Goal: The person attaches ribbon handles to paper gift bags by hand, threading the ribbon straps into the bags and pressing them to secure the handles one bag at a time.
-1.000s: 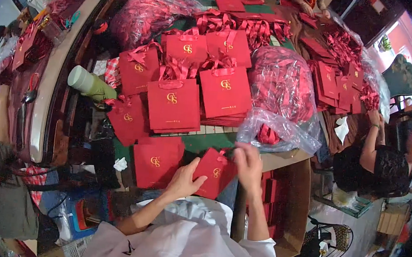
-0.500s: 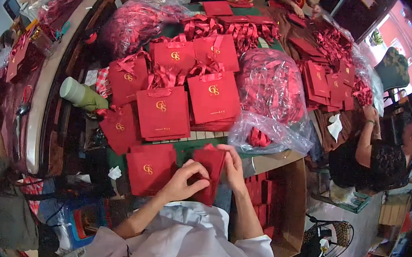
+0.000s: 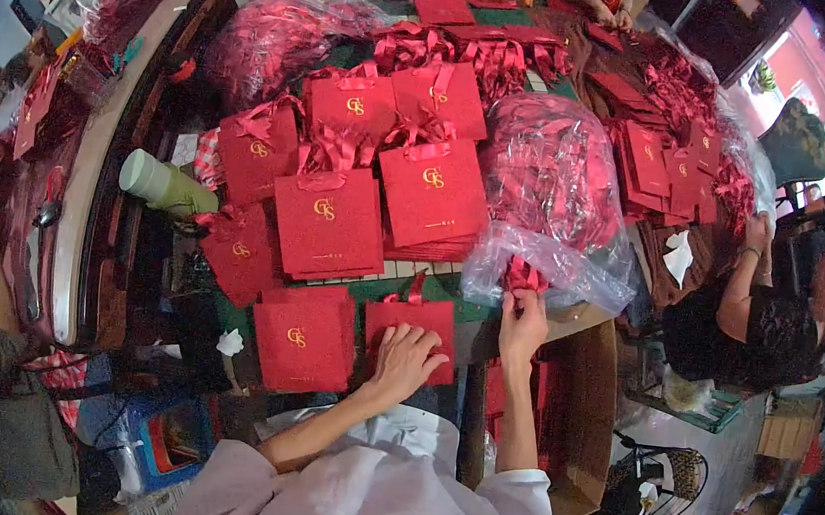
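Observation:
A small red paper bag [image 3: 384, 319] lies flat at the table's near edge, with one loop of ribbon handle [image 3: 416, 288] standing up from its top. My left hand [image 3: 403, 365] rests on the bag with its fingers spread. My right hand [image 3: 524, 322] is closed, fingertips pinched on red ribbon [image 3: 524, 272] at the mouth of a clear plastic sack [image 3: 493, 256]. More red ribbons fill the sack [image 3: 547, 171] behind. Left of my left hand lies a stack of red bags without visible handles [image 3: 298, 338].
Stacks of finished-looking red bags with ribbon handles [image 3: 329, 224] cover the table's middle. A green bottle [image 3: 164, 181] lies at the left. Below my right forearm stands a cardboard box [image 3: 581, 426] holding red bags. Other people work at the far side and the right [image 3: 747, 323].
My right hand has left the red bag and moved right to the ribbon sack. The bag now lies flat, and my left hand has opened out onto it.

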Motion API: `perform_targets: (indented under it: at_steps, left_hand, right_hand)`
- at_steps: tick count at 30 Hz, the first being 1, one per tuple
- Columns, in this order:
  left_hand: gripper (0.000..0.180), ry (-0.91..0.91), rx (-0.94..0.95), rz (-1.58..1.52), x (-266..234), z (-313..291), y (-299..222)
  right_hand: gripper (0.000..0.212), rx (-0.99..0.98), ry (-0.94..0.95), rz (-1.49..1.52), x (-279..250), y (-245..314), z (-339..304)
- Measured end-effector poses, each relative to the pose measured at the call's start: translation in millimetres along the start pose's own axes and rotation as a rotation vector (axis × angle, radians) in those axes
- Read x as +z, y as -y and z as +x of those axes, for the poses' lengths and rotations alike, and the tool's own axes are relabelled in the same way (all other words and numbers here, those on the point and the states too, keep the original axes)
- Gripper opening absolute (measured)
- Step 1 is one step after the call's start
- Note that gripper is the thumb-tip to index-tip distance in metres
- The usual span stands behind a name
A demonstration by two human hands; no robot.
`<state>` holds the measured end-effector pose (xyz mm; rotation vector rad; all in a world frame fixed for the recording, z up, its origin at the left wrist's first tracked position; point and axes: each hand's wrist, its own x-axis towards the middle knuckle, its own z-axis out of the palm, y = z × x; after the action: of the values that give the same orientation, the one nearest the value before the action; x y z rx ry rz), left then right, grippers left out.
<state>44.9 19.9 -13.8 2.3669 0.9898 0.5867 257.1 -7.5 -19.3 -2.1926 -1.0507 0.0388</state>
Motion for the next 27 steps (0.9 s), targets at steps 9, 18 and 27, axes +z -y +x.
perform_targets:
  at_steps: [9,18,27]
  left_hand:
    - [0.034,-0.091,0.182,-0.128,-19.3,16.8,-16.1]
    - [0.014,0.084,0.081,-0.426,-30.8,10.9,-16.2]
    - [0.008,0.099,-0.075,-0.559,-23.3,4.2,-13.2]
  right_hand:
    - [0.023,-0.379,0.395,-0.068,-53.5,53.1,-34.9]
    - [0.016,-0.205,0.486,0.229,-80.5,86.2,-42.7]
    - [0.007,0.113,0.454,0.803,-51.9,72.7,-57.0]
